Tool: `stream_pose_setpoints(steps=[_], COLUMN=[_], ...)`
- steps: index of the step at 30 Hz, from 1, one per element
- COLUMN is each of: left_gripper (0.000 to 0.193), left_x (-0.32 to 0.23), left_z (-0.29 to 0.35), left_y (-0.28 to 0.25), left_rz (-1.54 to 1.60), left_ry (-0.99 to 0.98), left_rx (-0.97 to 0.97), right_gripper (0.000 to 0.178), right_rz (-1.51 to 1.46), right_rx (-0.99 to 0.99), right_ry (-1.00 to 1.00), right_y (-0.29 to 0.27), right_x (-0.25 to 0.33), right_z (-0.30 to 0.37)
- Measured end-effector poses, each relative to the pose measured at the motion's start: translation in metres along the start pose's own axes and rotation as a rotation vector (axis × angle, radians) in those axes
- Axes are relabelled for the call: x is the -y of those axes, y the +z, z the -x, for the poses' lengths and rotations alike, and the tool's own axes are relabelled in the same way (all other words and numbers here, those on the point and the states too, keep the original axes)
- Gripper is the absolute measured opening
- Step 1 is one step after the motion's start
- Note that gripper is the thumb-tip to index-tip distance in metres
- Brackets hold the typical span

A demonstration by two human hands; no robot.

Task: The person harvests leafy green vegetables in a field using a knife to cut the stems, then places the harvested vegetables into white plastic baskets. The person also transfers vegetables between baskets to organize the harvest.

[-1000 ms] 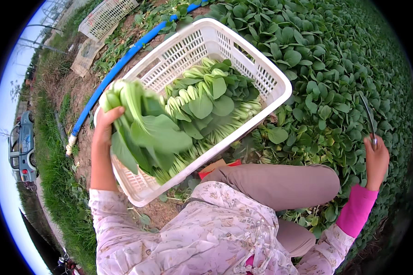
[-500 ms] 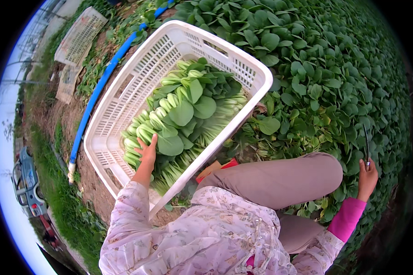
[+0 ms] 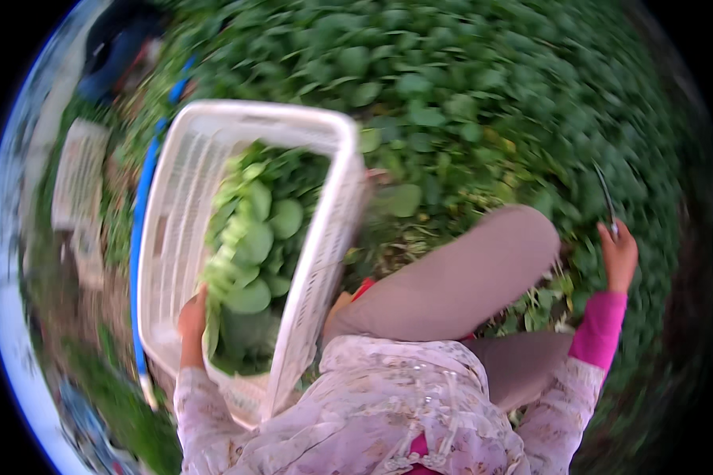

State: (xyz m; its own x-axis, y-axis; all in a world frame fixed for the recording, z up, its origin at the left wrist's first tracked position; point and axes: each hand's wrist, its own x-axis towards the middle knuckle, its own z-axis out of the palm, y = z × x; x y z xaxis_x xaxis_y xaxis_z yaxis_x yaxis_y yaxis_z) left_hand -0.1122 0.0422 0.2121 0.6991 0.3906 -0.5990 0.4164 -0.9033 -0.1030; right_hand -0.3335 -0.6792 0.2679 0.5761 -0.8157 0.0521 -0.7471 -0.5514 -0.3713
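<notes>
A white slatted plastic crate [image 3: 342,142] sits at my left side, holding several leafy bok choy [image 3: 253,241] with pale stems and round green leaves. My left hand [image 3: 192,318] is inside its near end, at the stem side of the bok choy; motion blur and the greens obscure its fingers. Out to the right, over the leaf bed, my right hand [image 3: 619,252] is closed round a small sickle [image 3: 605,192], its thin curved blade pointing up and away from me.
Dense green plants [image 3: 467,103] spread ahead and to the right. A blue hose [image 3: 144,182] runs along the crate's left side. Farther left lies another pale crate [image 3: 79,170], with a blurred dark blue shape [image 3: 123,47] beyond. Something red [image 3: 363,287] shows beside my bent knee.
The view has swung, so the crate appears farther left and more upright. My left hand has shifted from the top of the bok choy to its stem side. The right hand keeps the sickle.
</notes>
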Motion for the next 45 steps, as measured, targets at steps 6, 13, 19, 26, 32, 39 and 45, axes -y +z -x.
stream_pose_setpoints(steps=[6, 13, 19, 26, 32, 39, 45], left_gripper=[0.050, 0.049, 0.047, 0.046, 0.045, 0.030, 0.028], left_x=[0.025, -0.108, -0.234, -0.361, -0.509, -0.573, -0.468], left_z=[-0.114, -0.148, -0.121, -0.091, 0.039, 0.469, 0.616], left_y=[0.128, 0.186, 0.153, 0.072, -0.071, 0.243, 0.489], left_rz=[-0.325, -0.210, -0.209, -0.151, 0.299, -0.451, -0.990], left_ry=[0.747, 0.551, 0.717, 0.884, 1.445, 2.496, 3.083], left_rx=[-0.642, -0.702, -0.598, -0.561, -0.483, 0.071, 1.081], right_gripper=[0.039, 0.036, 0.034, 0.040, 0.040, 0.038, 0.041], right_rz=[0.111, 0.174, 0.060, -0.182, -0.417, -0.587, -0.937], right_rx=[-0.188, -0.446, -0.462, -0.311, -0.280, -0.504, -0.838], right_ry=[0.292, 0.862, 1.155, 1.374, 1.471, 1.415, 1.388], right_y=[-0.052, -0.116, -0.075, -0.009, 0.050, 0.085, 0.123], right_x=[-0.038, -0.169, -0.226, -0.269, -0.318, -0.371, -0.403], right_z=[0.050, 0.246, 0.409, 0.501, 0.434, 0.430, 0.381])
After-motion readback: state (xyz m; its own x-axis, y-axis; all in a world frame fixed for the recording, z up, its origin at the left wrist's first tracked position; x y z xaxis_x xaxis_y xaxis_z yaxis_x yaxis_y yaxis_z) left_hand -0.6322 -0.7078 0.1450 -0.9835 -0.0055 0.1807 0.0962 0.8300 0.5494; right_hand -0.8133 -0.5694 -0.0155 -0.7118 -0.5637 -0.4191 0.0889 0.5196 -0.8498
